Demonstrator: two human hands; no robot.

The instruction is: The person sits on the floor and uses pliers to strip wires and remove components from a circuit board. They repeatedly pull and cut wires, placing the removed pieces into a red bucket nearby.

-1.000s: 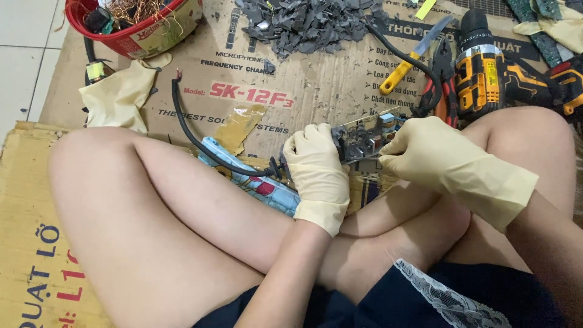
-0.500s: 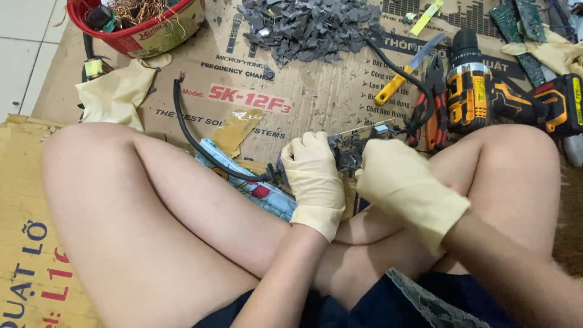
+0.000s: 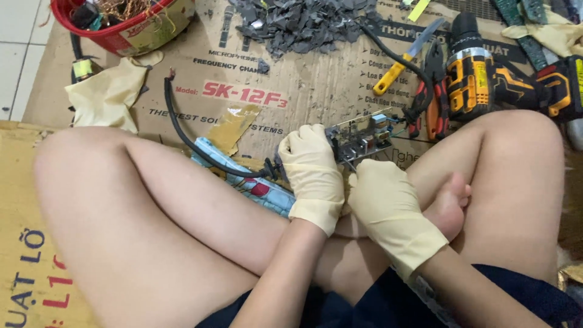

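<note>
I sit cross-legged on flattened cardboard [image 3: 291, 85]. Both hands wear pale yellow rubber gloves. My left hand [image 3: 313, 173] grips the left side of a small electronic circuit board assembly [image 3: 363, 136] held above my crossed legs. A thick black cable [image 3: 188, 136] runs from that assembly out to the left. My right hand [image 3: 382, 203] is curled just below and behind the board, touching its lower edge; whether it holds a tool is hidden.
A red basket [image 3: 121, 24] with copper wire stands at top left. A heap of grey plastic scraps [image 3: 297, 21] lies at top centre. A yellow-handled screwdriver [image 3: 401, 61], red pliers [image 3: 432, 91] and a yellow-black cordless drill [image 3: 486, 79] lie at right. A spare glove [image 3: 103, 97] lies left.
My right hand has drawn back from the board's right side down to below it. The board is now more exposed, and my right foot shows beside the hand.
</note>
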